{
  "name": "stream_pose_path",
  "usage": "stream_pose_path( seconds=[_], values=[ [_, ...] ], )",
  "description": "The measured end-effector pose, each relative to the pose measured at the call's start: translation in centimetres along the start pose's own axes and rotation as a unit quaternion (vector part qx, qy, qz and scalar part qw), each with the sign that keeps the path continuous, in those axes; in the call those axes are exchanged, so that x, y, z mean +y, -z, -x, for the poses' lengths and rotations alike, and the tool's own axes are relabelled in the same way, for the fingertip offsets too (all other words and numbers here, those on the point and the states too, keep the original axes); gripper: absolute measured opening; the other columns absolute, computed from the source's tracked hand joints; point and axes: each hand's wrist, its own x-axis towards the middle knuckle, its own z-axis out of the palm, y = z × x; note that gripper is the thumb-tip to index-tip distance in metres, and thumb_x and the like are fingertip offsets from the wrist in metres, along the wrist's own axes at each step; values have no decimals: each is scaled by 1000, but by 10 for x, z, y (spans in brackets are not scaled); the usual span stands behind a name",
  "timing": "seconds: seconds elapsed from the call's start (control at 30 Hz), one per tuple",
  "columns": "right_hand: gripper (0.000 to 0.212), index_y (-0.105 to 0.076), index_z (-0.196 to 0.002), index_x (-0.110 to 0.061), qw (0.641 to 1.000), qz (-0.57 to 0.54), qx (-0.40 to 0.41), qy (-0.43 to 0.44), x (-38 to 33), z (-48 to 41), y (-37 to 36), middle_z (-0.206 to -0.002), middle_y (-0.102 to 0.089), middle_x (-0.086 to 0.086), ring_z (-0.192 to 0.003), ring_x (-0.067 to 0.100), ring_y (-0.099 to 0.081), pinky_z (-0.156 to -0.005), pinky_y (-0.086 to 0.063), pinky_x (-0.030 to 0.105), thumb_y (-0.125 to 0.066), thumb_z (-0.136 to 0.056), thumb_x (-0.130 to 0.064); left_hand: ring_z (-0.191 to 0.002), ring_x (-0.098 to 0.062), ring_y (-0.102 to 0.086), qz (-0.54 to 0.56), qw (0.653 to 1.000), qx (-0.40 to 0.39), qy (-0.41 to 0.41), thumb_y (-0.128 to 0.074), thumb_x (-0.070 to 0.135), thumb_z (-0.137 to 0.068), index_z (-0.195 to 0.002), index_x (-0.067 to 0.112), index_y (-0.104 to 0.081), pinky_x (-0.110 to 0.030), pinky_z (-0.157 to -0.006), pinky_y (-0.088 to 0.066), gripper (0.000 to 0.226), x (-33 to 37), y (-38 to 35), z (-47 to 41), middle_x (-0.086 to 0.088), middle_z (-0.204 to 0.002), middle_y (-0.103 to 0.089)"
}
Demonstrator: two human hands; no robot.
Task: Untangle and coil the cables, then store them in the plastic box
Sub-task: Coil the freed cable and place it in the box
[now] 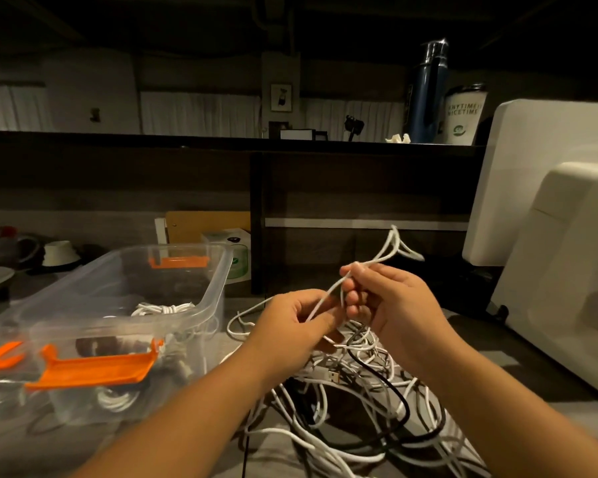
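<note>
White cable (328,298), thin and smooth, runs taut between both hands above the pile. I see the left hand (290,326) pinching it between thumb and curled fingers; the right hand (390,301) has its fingers curled round it, and a blurred loop rises past that hand. Below lies the tangle (359,443) of white cords with one glossy black cord (399,395) and a metal USB plug (332,376). Left of it stands the clear plastic box (214,291) with an orange latch (94,369); coiled white cables (163,309) show dimly through its walls. A bulky cream casing (567,270) at right is cut off by the frame.
</note>
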Motion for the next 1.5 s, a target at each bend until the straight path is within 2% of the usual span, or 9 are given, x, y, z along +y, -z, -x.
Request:
stream_pose_path(
  seconds=[0.2, 0.37, 0.5, 0.7, 0.93, 1.03, 1.17, 1.27, 1.5],
  values=[
    [22, -68, -104, 3, 999, -36, 1, -23, 3, -2, 0, -75, -63, 8, -62, 14, -57, -54, -53, 21, -55, -100, -13, -53, 3, -44, -90, 995, 41, -24, -54, 22, -103, -78, 16, -65, -12, -55, -36, 28, 3, 3, -3, 18, -55, -53],
    [22, -70, -105, 0, 999, -2, 25, -31, 7, -5, 3, -77, -65, 6, -63, 12, -57, -54, -51, 22, -58, -98, -17, -66, -12, -61, -38, 997, 53, -38, -52, 18, -104, -85, 16, -65, -29, -67, -50, 23, 8, 7, -2, 5, -65, -63],
    [18, -70, -99, 0, 998, 49, 4, -49, 11, -5, 0, -74, -64, 5, -61, 11, -56, -56, -47, 23, -57, -98, -11, -51, -11, -43, 73, 989, 122, -46, -49, 23, -104, -94, 12, -65, -26, -50, -38, 22, 16, 12, -4, 3, -60, -51],
    [19, -71, -99, 2, 996, 59, -35, -64, 14, -2, -3, -77, -64, 8, -64, 13, -58, -61, -49, 25, -55, -98, -9, -78, -5, -56, -217, 938, 234, -136, -64, 23, -97, -94, 30, -64, -13, -67, -46, 8, 8, 16, -4, 6, -88, -57],
    [21, -68, -94, -3, 993, -4, -52, -104, 11, -2, -1, -73, -58, 5, -61, 11, -51, -57, -45, 23, -48, -100, -9, -71, -10, -66, -201, 962, 161, -95, -64, 32, -97, -82, 30, -71, -46, -70, -58, 17, 7, 10, 1, 7, -71, -69],
    [20, -69, -90, -6, 994, 35, -44, -92, 12, -2, -1, -73, -56, 5, -61, 12, -51, -59, -43, 26, -51, -99, -11, -82, -10, -67, -159, 972, 148, -90, -63, 29, -98, -88, 31, -69, -42, -77, -58, 12, 9, 10, 1, 8, -81, -70],
    [18, -64, -83, -8, 998, 35, -1, -51, 10, -3, 3, -74, -55, 5, -63, 14, -52, -59, -45, 27, -53, -96, -14, -106, -2, -59, -292, 955, 54, 2, -68, 25, -94, -115, 36, -60, -30, -95, -51, 25, 5, 20, -2, 16, -114, -64],
    [20, -63, -82, -8, 999, 5, 8, -33, 10, -4, 4, -84, -64, 7, -67, 16, -57, -64, -48, 31, -50, -97, -10, -96, -6, -64, -382, 923, 13, 41, -65, 28, -96, -107, 36, -74, -37, -92, -56, 16, -6, 21, -5, 13, -103, -71],
    [25, -76, -88, -3, 997, 75, 1, 2, 13, -8, 8, -84, -68, 8, -75, 20, -65, -65, -52, 31, -53, -96, -3, -79, -4, -70, -80, 973, 210, -43, -59, 14, -100, -90, 22, -74, -22, -74, -55, 20, 8, 27, -9, 6, -82, -75]
  ],
)
